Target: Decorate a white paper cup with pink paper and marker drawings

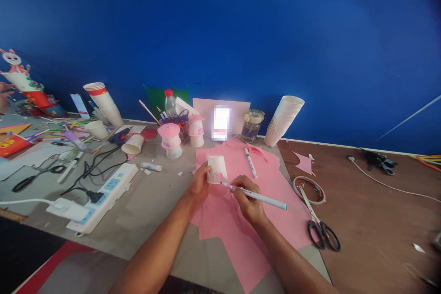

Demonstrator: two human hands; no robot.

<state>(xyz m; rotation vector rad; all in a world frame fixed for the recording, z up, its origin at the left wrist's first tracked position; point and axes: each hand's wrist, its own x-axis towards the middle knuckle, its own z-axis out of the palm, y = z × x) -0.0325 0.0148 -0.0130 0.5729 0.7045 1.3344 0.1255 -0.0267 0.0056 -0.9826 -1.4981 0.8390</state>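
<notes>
My left hand (200,183) is closed around a small white paper cup (217,168), held upside down and tilted over pink paper sheets (237,220). My right hand (248,200) pinches a light-blue marker (262,197), and its tip touches a pink-coloured patch on the cup's side. A second marker (250,161) lies on the pink paper just beyond the cup.
Black-handled scissors (320,225) and a tape ring (309,189) lie to the right. A white power strip (99,197) with plugs sits left. Behind are pink-topped cups (170,140), a lit phone (221,123), a glass jar (252,125), cup stacks (284,119) and a bottle (169,103).
</notes>
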